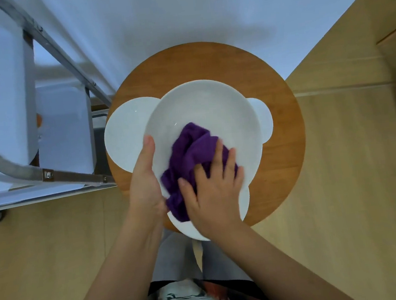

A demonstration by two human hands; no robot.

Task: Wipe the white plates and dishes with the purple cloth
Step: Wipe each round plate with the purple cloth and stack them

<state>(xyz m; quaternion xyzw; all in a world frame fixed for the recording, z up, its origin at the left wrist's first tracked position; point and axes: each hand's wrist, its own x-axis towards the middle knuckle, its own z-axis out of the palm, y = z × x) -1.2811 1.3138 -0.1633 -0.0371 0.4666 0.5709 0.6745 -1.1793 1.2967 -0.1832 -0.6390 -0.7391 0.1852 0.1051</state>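
1. Head view, far left: one metal-framed cart (pixel 43 116) stands on the wooden floor (pixel 340 184), its corner just beside the left rim of one round wooden table (pixel 282 107).
2. Four white plates show. A left plate (pixel 123 137) reaches the table's left edge.
3. The left hand (pixel 144 179) grips the left rim of the big plate (pixel 200 106), thumb on top, other fingers hidden beneath it.
4. One purple cloth (pixel 187 151) lies bunched on that plate's near half.
5. The right hand (pixel 210 192) presses it, fingers spread apart.
6. A near plate (pixel 185 228) overhangs the table's near edge.
7. A right plate (pixel 264 119) peeks out; bare wood lies beyond it.
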